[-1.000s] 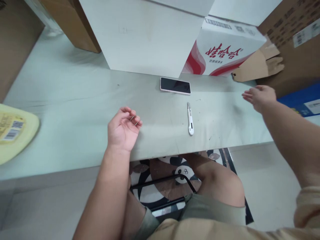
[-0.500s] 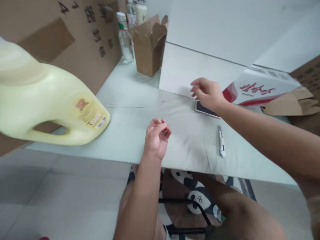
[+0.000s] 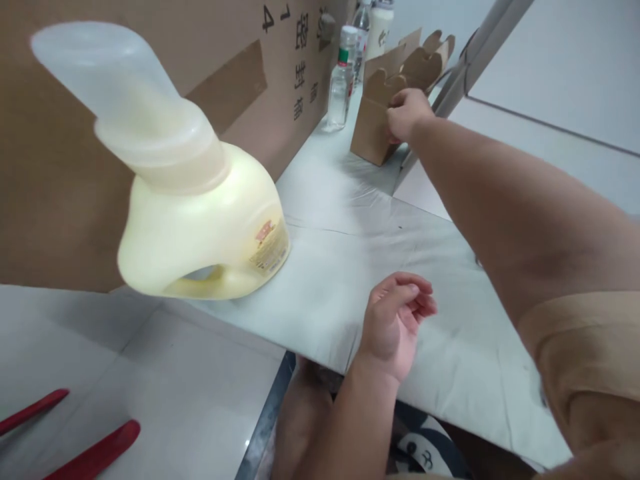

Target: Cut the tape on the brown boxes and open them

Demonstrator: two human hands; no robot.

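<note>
At the far side of the table, my right hand (image 3: 409,117) is closed at the side of a small brown cardboard box (image 3: 373,127). Its fingers are curled against the box, and their tips are partly hidden. The box stands upright with scalloped flaps raised. My left hand (image 3: 397,323) rests palm up near the front edge of the table (image 3: 320,280), fingers loosely curled and apart from the thumb, with nothing in it.
A large pale yellow jug (image 3: 200,233) with a clear cap stands on the left, before a big cardboard carton (image 3: 210,40). Glass bottles (image 3: 341,90) stand beside the small box. White panels (image 3: 560,73) rise at the right. Red strips (image 3: 95,460) show over the floor.
My right hand has moved from above the phone to the small cardboard box. The view has swung left. My left hand's fingers have loosened, and the phone and cutter are out of sight.
</note>
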